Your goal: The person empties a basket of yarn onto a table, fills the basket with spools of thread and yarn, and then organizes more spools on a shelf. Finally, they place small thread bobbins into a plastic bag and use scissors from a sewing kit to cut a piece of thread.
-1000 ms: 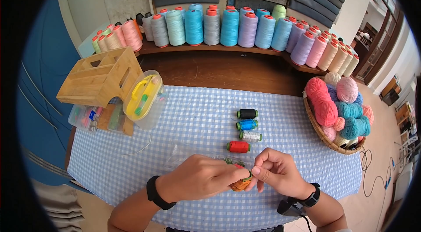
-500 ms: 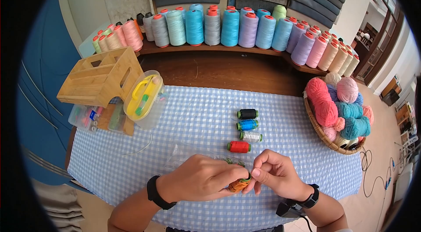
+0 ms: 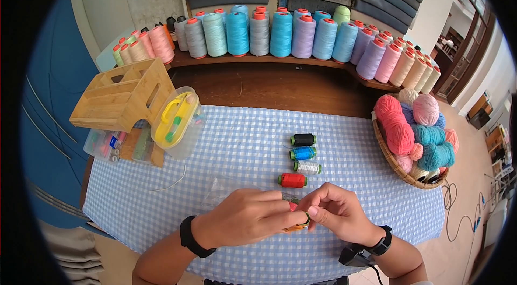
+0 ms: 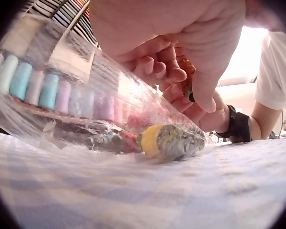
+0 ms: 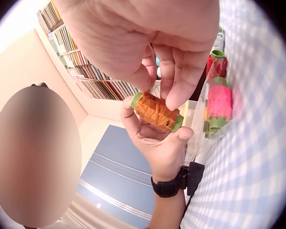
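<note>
My left hand [image 3: 250, 215] holds a spool of orange thread [image 5: 156, 111] with green ends, fingers at one end and thumb at the other. In the head view its fingers cover most of the spool. At the spool's right end, my right hand [image 3: 342, 212] brings thumb and forefinger together; in the right wrist view its fingertips are right at the wound thread. Any loose thread end there is too fine to see. Beneath the hands lies a clear plastic bag [image 4: 81, 129], with a yellow spool [image 4: 152, 141] and a pink spool [image 5: 219, 101] by it.
Beyond the hands lie a red spool [image 3: 293, 180], a white spool [image 3: 307, 167], a blue spool [image 3: 303, 153] and a black spool [image 3: 303, 139]. A yarn basket [image 3: 383, 145] stands right; a wooden caddy [image 3: 110, 94] and a yellow-lidded box [image 3: 186, 107] stand left. Thread cones [image 3: 281, 34] line the back shelf.
The left fingers have shifted across the orange spool, which has turned and shows less of its side. The right hand stays at its end, its forefinger slightly further left. The loose spools have not moved.
</note>
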Demonstrator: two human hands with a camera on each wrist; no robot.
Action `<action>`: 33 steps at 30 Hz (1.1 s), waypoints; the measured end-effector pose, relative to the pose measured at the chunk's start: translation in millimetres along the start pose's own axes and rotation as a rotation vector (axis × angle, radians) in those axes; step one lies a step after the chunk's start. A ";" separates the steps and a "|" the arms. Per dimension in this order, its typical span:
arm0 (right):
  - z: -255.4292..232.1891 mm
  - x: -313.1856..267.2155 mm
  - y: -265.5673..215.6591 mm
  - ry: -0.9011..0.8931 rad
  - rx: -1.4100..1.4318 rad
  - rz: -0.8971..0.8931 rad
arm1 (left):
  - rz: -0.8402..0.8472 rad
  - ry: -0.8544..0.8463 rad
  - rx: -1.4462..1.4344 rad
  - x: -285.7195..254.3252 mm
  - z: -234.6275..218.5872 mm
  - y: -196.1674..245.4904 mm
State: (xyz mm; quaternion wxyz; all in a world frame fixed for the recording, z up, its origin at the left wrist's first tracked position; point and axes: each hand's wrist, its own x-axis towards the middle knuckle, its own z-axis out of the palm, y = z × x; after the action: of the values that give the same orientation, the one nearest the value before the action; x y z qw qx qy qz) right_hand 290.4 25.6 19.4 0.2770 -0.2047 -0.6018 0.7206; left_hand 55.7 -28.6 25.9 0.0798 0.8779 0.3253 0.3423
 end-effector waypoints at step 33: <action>-0.8 -4.4 -2.3 0.022 0.054 -0.020 | -0.095 0.138 0.085 5.6 -7.5 2.1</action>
State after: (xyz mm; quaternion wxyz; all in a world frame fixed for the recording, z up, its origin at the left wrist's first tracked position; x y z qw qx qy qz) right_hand 294.6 23.7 21.4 0.2962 -0.1989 -0.5810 0.7315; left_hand 55.0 -27.3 35.4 0.0359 0.8383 0.3858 0.3835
